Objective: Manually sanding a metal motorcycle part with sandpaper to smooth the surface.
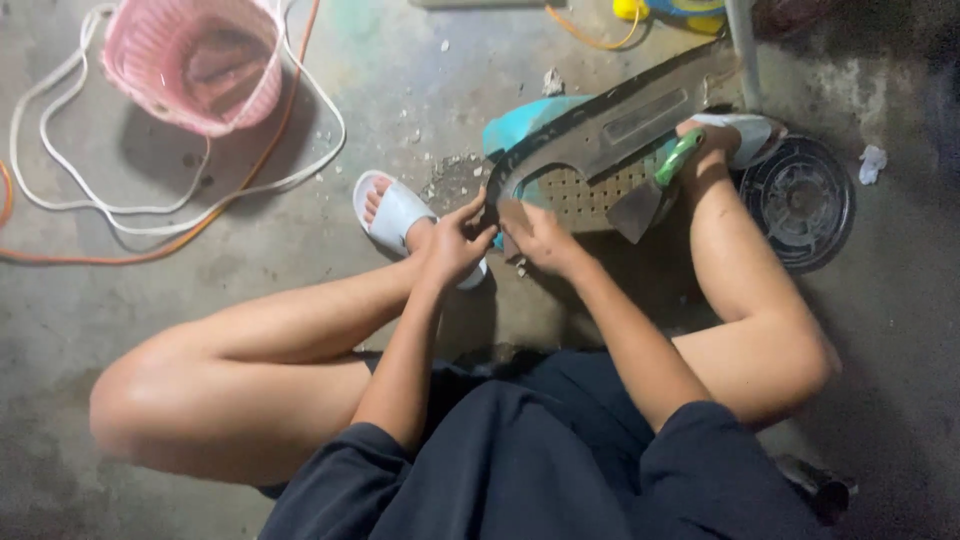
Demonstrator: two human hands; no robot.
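I sit low over a concrete floor with my knees spread. A long dark curved plastic panel [610, 125] lies across a teal perforated stool [575, 190] in front of me. My left hand [458, 240] pinches the near end of the panel from the left. My right hand [535, 235] presses on the same end from the right, fingers curled against it. A scraper with a green handle [660, 180] and a broad metal blade rests on the stool beside my right shin. Both feet wear white slides [395, 215].
A pink woven basket [190, 60] stands at the far left, ringed by white rope [120, 210] and an orange cord [150, 250]. A black round wheel-like part [800, 200] lies at the right. Pale debris chips [445, 165] dot the floor near the stool.
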